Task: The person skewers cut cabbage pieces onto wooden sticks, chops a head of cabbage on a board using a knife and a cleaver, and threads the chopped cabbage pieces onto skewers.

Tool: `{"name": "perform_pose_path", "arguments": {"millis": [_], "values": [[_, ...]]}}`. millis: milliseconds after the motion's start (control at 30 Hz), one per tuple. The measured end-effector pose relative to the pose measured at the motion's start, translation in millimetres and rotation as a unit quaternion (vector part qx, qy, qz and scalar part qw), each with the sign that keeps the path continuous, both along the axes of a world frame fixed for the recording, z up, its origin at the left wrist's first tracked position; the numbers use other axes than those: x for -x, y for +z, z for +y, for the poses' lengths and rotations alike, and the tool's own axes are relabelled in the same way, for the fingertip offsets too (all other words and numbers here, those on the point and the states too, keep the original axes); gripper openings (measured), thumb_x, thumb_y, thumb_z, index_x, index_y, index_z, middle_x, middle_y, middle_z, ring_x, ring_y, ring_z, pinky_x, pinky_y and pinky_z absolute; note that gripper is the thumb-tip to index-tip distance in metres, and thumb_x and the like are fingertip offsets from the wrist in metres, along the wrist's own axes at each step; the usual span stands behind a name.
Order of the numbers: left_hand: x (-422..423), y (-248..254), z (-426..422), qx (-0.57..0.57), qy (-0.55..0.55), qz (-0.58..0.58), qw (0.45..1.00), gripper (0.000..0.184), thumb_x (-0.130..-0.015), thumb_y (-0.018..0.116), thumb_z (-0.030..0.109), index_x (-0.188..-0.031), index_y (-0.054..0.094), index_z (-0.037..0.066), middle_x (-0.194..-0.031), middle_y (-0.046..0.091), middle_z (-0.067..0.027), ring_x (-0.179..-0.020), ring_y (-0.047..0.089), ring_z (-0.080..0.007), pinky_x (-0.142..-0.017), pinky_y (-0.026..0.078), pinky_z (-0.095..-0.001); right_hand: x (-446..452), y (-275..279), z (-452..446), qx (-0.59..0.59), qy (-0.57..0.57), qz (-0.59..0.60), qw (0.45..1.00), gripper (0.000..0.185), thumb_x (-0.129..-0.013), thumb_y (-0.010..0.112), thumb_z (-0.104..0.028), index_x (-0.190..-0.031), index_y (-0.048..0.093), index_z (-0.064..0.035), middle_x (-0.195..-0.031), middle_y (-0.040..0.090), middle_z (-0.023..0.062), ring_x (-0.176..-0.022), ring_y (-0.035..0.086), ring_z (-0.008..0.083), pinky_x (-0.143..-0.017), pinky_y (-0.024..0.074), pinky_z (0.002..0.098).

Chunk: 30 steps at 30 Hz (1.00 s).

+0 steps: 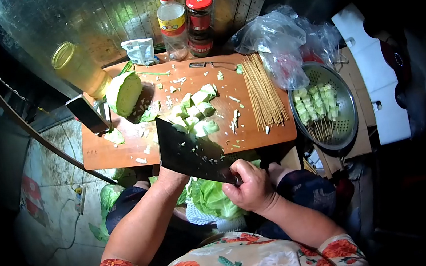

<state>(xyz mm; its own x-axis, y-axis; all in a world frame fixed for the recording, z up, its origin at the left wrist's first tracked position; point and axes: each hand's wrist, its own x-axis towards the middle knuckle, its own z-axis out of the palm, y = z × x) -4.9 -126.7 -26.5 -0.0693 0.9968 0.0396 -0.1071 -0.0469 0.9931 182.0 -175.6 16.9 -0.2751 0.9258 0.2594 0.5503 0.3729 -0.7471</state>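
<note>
A broad dark cleaver (188,152) with bits of cabbage on its blade lies level over the front edge of the orange-brown board (114,157). My right hand (249,184) is wrapped round its handle. The blade covers the fingers of my left hand (174,175); only its back and wrist show, at the blade's near left edge. Just beyond the blade, cut pieces of pale green cabbage (199,108) are heaped mid-board. Half a cabbage (124,94) rests at the board's left, its cut face showing. Loose cabbage leaves (211,198) lie below my hands, between my knees.
Wooden skewers (263,94) lie on the board's right, beside a metal colander (353,114) holding skewered cabbage. Plastic bags (275,33) sit behind. A bottle (173,28), a red-lidded jar (201,24), a yellowish jar (81,69) and a propped phone (87,114) stand along the back and left.
</note>
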Motion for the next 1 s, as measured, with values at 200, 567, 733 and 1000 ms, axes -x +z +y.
{"name": "perform_pose_path", "arguments": {"millis": [200,567,733,1000], "values": [[-6,14,-17,-0.024,0.013,0.035,0.999,0.017,-0.084,0.061,0.002,-0.097,0.050,0.003,-0.086,0.055,-0.0013,-0.077,0.052,-0.0109,-0.066,0.047,-0.0267,-12,-1,-23,0.039,-0.004,-0.026,0.999,0.028,-0.071,0.070,-0.019,-0.083,0.048,-0.0068,-0.071,0.055,0.0147,-0.064,0.058,0.0368,-0.056,0.0467,0.0435],[-20,33,-111,0.078,-0.009,-0.005,0.997,0.025,-0.082,0.062,0.000,-0.107,0.056,0.002,-0.094,0.063,-0.0022,-0.083,0.058,-0.0107,-0.073,0.049,-0.0251,-28,-25,-133,0.169,-0.009,-0.022,0.985,0.026,-0.077,0.067,-0.024,-0.086,0.051,-0.0050,-0.072,0.060,0.0180,-0.067,0.060,0.0393,-0.059,0.0477,0.0462],[1,34,-150,0.125,0.095,-0.024,0.987,0.041,-0.064,0.058,-0.016,-0.103,0.055,-0.004,-0.093,0.064,-0.0106,-0.082,0.065,-0.0208,-0.073,0.055,-0.0319,-37,-45,-150,0.287,0.019,-0.061,0.956,0.023,-0.076,0.062,-0.021,-0.076,0.056,0.0012,-0.071,0.061,0.0227,-0.071,0.062,0.0395,-0.063,0.0492,0.0440],[23,59,-168,0.160,0.047,-0.086,0.982,0.046,-0.064,0.060,-0.015,-0.108,0.053,-0.002,-0.105,0.062,-0.0100,-0.095,0.063,-0.0213,-0.083,0.054,-0.0332,-29,-52,-150,0.335,-0.012,0.029,0.942,0.027,-0.074,0.063,-0.024,-0.078,0.060,0.0024,-0.069,0.062,0.0212,-0.063,0.063,0.0297,-0.061,0.0496,0.0380]]}}
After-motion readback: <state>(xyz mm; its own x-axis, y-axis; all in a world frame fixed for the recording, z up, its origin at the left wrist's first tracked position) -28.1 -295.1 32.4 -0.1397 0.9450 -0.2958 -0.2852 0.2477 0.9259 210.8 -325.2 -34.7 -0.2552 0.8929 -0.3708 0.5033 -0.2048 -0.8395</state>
